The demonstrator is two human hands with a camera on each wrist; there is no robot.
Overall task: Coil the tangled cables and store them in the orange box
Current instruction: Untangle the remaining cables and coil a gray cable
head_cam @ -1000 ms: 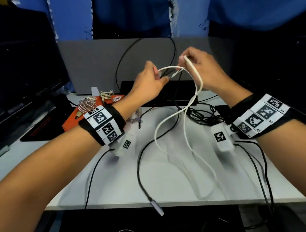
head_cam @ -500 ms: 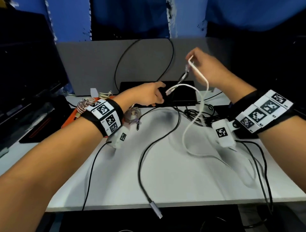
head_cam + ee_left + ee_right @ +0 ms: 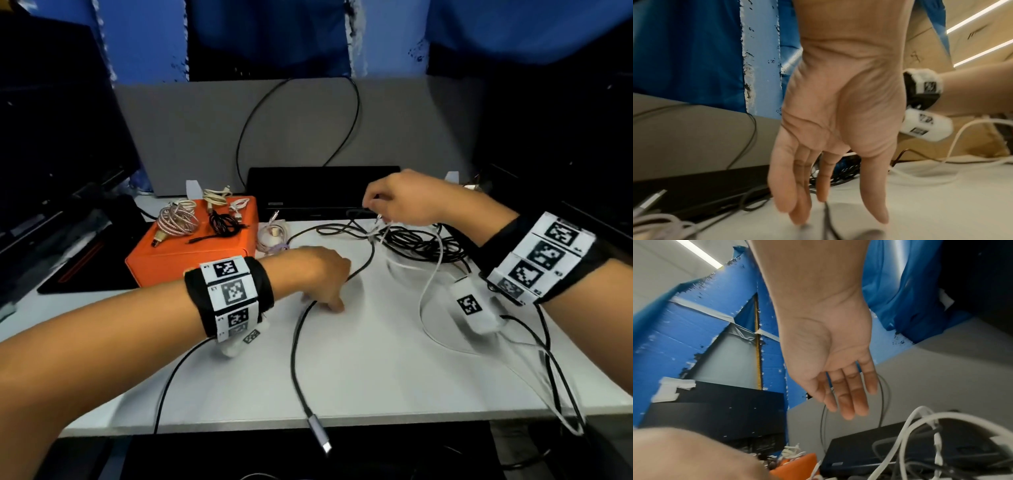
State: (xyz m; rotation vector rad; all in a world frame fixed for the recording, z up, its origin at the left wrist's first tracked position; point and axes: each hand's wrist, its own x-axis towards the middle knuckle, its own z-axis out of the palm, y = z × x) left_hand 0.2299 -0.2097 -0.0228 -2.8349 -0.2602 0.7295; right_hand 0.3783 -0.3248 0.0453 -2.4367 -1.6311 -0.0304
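**A:** Where are your hands?

**B:** My left hand is low over the white desk, fingers straight and pointing down, holding nothing. The fingertips come down right at the black USB-C cable; that cable runs between my fingers and thumb and trails toward me, and its silver plug hangs just past the desk's near edge.

**A:** And the right?

**B:** My right hand hovers above the tangle of black cables at the back right. In the wrist view the fingers hang loose and straight with nothing in them. From the head view the thumb side sits very near the end of the white cable, and I cannot tell whether it touches.

**A:** Where does the white cable lie?

**B:** It drops from the tangle, loops on the desk beside my right wrist and runs off the near right edge.

**A:** And the orange box?

**B:** It stands at the back left, lid closed. On top lie a coiled braided cable, a coiled black cable and some small white cables. Another pale coiled cable rests on the desk just beside the box's right wall.
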